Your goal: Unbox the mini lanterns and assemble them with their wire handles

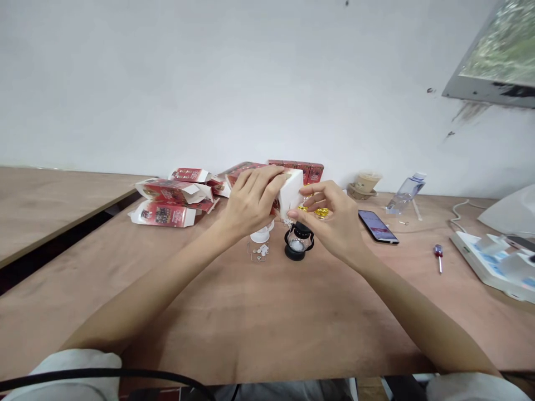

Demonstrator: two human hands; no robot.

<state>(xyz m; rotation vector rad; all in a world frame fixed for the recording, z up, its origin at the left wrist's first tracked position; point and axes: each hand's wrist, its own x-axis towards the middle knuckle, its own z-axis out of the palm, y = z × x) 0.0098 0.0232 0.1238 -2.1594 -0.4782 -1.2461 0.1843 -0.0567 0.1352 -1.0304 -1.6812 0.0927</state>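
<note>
My left hand (256, 196) is wrapped over a small red and white cardboard box (291, 189), held above the table with its white end facing right. At that white end is my right hand (328, 214), thumb and fingers bent around the edge of the box. Below the hands a small black lantern (297, 245) with a clear middle stands upright on the table. Left of it are a white round plastic part (262, 234) and several small white and metal pieces (259, 252). Gold-coloured items (321, 212) show partly behind my right hand.
Several opened red boxes (167, 214) lie at the left, with more red boxes (315, 171) along the wall. On the right are a phone (378, 226), a screwdriver (438, 256), a water bottle (405, 192), a cup (366, 181) and a power strip (489, 267) with plugs.
</note>
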